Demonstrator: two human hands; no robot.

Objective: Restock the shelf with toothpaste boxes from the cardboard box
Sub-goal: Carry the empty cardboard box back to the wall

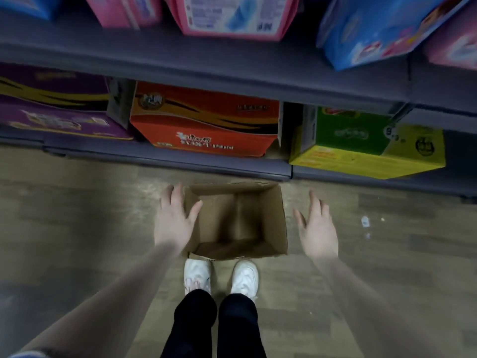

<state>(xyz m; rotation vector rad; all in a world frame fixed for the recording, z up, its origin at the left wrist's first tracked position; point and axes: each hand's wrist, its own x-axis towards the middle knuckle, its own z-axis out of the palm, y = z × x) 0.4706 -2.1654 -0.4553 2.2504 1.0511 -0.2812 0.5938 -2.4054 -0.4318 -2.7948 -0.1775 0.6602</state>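
The cardboard box (pixel 236 220) stands open on the wooden floor (pixel 77 215), just in front of the bottom shelf (pixel 165 157), and its inside shows only bare brown cardboard; no toothpaste boxes can be seen in it.

The left hand (pixel 174 222) reaches down at the left wall of the cardboard box. Its fingers (pixel 178 193) are straight and slightly spread, lying along the outside of that wall, while the thumb crosses over the rim toward the inside. Motion blur hides whether the palm actually presses the cardboard. It grips nothing.

The right hand (pixel 318 228) hangs to the right of the cardboard box, a little apart from its right wall, with the fingers (pixel 315 202) straight, loosely spread and holding nothing.

Just behind the near wall of the cardboard box stand 2 white shoes (pixel 220 277) below black trouser legs (pixel 214 326).

Beyond the cardboard box, the bottom shelf carries a purple carton (pixel 54 107) to the left, an orange carton (pixel 204 120) straight ahead and a green and yellow carton (pixel 366 143) to the right. The shelf above holds pink packs (pixel 232 16) and a blue pack (pixel 374 29).
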